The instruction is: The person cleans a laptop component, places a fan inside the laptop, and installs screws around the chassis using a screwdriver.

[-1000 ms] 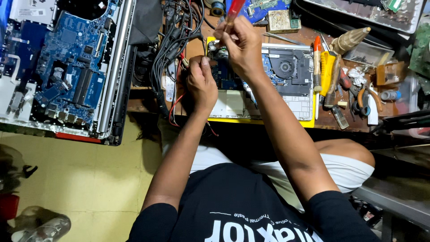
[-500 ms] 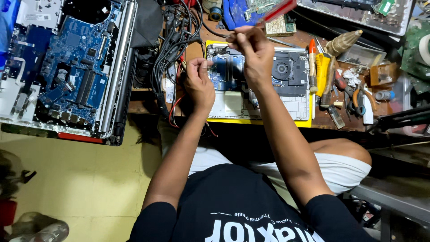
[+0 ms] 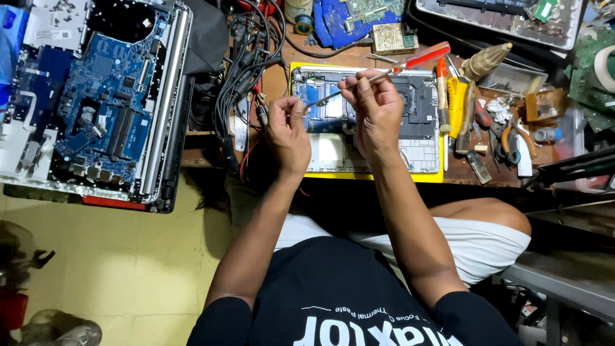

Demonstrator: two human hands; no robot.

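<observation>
Cluttered workbench (image 3: 269,77): right hand (image 3: 375,112) grasps a red-handled screwdriver (image 3: 391,72) (left hand (image 3: 288,138) pinched) over the opened laptop (image 3: 416,122).

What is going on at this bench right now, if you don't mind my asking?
A person is working on an opened laptop lying on the wooden bench. The right hand holds a red-handled screwdriver, its tip angled down toward the blue circuit board inside. The left hand is pinched closed beside the laptop's left edge, by a bundle of black cables. A second opened laptop lies further left.
</observation>
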